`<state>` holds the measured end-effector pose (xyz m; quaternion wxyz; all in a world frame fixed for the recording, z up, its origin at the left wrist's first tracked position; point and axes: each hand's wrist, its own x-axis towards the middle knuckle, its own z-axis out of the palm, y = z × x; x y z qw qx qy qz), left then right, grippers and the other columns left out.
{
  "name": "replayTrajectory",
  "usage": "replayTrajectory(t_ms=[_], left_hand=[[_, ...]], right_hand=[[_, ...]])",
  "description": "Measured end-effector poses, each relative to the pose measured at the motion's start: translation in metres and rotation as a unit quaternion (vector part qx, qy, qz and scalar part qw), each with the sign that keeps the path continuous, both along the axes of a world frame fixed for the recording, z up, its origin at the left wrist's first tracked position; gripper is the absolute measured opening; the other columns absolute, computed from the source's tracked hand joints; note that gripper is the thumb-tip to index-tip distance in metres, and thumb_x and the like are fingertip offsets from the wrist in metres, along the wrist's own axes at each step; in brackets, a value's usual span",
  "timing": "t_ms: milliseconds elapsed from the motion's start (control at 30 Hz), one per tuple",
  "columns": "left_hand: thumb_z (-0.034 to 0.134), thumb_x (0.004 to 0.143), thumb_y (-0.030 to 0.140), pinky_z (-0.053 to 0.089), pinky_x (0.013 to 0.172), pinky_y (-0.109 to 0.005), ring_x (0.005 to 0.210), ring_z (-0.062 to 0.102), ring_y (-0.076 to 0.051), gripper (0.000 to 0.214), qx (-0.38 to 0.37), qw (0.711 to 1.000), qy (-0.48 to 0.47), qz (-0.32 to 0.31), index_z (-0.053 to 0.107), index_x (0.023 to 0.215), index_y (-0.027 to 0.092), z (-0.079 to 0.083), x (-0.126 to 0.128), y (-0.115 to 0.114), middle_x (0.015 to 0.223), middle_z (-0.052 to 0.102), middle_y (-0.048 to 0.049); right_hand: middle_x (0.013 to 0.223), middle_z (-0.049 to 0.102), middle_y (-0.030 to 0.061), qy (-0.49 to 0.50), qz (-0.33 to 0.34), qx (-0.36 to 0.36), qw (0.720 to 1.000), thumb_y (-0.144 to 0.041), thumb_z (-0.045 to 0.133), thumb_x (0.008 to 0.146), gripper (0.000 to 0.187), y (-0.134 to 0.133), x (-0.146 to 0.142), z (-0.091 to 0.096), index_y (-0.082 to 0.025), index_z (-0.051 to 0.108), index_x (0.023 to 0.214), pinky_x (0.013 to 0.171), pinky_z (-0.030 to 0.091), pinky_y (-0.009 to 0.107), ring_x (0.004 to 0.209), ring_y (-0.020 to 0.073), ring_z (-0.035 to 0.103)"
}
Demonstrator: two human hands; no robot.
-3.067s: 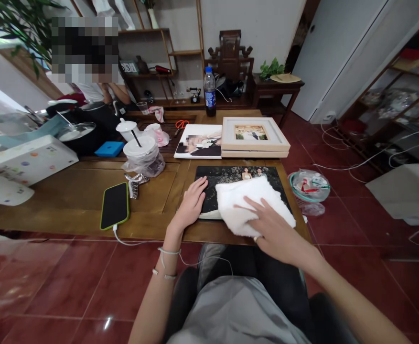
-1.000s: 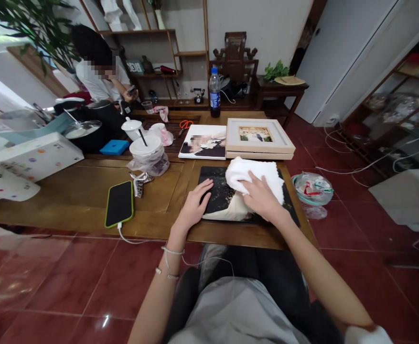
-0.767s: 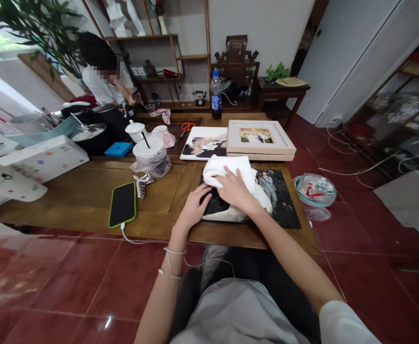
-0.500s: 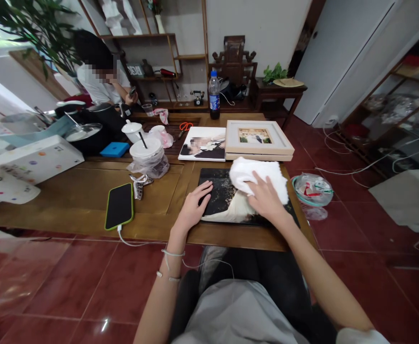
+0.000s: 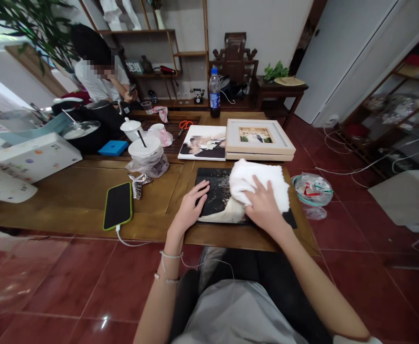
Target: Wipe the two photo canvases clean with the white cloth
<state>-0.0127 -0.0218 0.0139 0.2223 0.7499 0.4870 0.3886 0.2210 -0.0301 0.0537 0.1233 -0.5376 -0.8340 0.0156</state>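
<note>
A dark photo panel [image 5: 216, 186] with a pale dress printed on it lies flat at the table's front edge; light specks cover its upper left part. My left hand [image 5: 191, 205] rests on the panel's left edge, fingers stretched out and holding nothing. Bunched and folded, a white towel [image 5: 263, 177] covers the panel's right half. My right hand [image 5: 266, 205] presses down on the towel, thumb and fingers gripping it. Behind the panel lie a photo print on a white board [image 5: 204, 142] and a pale wooden picture frame [image 5: 284, 138].
On the wooden table [image 5: 69, 200] stand a phone [image 5: 118, 205] on a cable, a lidded cup [image 5: 146, 148] in plastic, a blue box [image 5: 112, 147], orange-handled scissors [image 5: 185, 125] and a bottle [image 5: 214, 95]. A lined bin [image 5: 313, 188] is at the right. A person [image 5: 100, 71] sits beyond the table.
My right hand and the towel have shifted slightly toward me and to the right on the panel. My left hand stays at the panel's left edge.
</note>
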Motion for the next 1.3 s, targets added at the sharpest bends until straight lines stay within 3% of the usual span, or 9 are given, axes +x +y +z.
replayTrajectory(t_ms=[167,300,500,667,867,1067,1167,1300], left_hand=[[0.041,0.092,0.024,0.034,0.109,-0.042,0.129,0.042,-0.020,0.033,-0.001,1.000,0.007,-0.010,0.060,0.119,0.020,0.000,-0.001,0.001,0.133,0.053,-0.0060],[0.042,0.091,0.025,0.033,0.109,-0.041,0.129,0.043,-0.020,0.033,-0.003,1.000,0.005,-0.005,0.059,0.120,0.019,0.001,-0.001,0.001,0.133,0.053,-0.0066],[0.043,0.091,0.025,0.033,0.109,-0.041,0.128,0.044,-0.021,0.033,0.003,1.000,-0.009,0.002,0.060,0.118,0.018,-0.001,-0.001,0.001,0.132,0.054,-0.0077],[0.042,0.091,0.025,0.033,0.109,-0.041,0.128,0.044,-0.020,0.033,0.010,1.000,-0.013,-0.001,0.060,0.118,0.018,-0.003,0.000,0.001,0.132,0.054,-0.0080],[0.042,0.091,0.024,0.032,0.109,-0.041,0.128,0.043,-0.020,0.033,0.010,1.000,-0.004,0.004,0.059,0.119,0.017,-0.003,0.002,0.000,0.132,0.054,-0.0089],[0.042,0.091,0.024,0.033,0.109,-0.042,0.128,0.044,-0.020,0.033,0.008,1.000,0.000,0.004,0.059,0.118,0.017,-0.002,0.001,0.001,0.132,0.054,-0.0085],[0.041,0.091,0.024,0.033,0.109,-0.043,0.128,0.043,-0.020,0.033,0.004,1.000,0.000,-0.003,0.059,0.118,0.019,-0.001,0.000,0.001,0.132,0.054,-0.0073],[0.041,0.092,0.024,0.032,0.110,-0.042,0.129,0.043,-0.020,0.033,0.001,1.000,-0.001,-0.006,0.059,0.119,0.018,-0.001,-0.001,0.001,0.133,0.054,-0.0077]], right_hand=[[0.143,0.042,0.0035,0.044,0.106,0.006,0.993,-0.007,0.047,0.066,0.044,-0.024,-0.035,0.001,-0.020,0.067,0.103,0.110,0.005,0.060,0.138,0.0315,0.017],[0.140,0.045,0.0043,0.068,0.115,0.007,0.991,-0.004,0.046,0.063,0.044,-0.026,-0.022,-0.002,-0.019,0.067,0.099,0.111,0.010,0.058,0.138,0.0279,0.021],[0.136,0.047,0.0172,0.058,0.022,0.041,0.997,-0.006,0.045,0.067,0.039,-0.016,0.038,-0.010,-0.013,0.064,0.100,0.111,0.019,0.054,0.134,0.0260,0.030],[0.133,0.050,0.0183,0.022,-0.072,0.063,0.995,-0.009,0.045,0.071,0.036,-0.017,0.062,-0.014,-0.012,0.063,0.102,0.108,0.024,0.056,0.134,0.0290,0.032],[0.137,0.049,0.0106,-0.002,-0.072,0.062,0.995,-0.007,0.049,0.068,0.038,-0.036,0.019,-0.005,-0.016,0.066,0.101,0.106,0.017,0.065,0.134,0.0366,0.026],[0.146,0.037,0.0040,0.040,0.071,0.006,0.997,-0.010,0.054,0.068,0.029,-0.061,-0.037,-0.006,-0.021,0.069,0.090,0.109,0.007,0.064,0.137,0.0368,0.016],[0.146,0.036,0.0028,0.056,0.103,-0.005,0.993,-0.009,0.052,0.067,0.028,-0.065,-0.043,-0.005,-0.020,0.069,0.087,0.110,0.006,0.062,0.138,0.0352,0.015],[0.143,0.041,0.0006,0.068,0.115,-0.021,0.991,-0.003,0.046,0.062,0.043,-0.064,-0.019,0.000,-0.020,0.066,0.097,0.113,0.011,0.058,0.139,0.0284,0.017]])
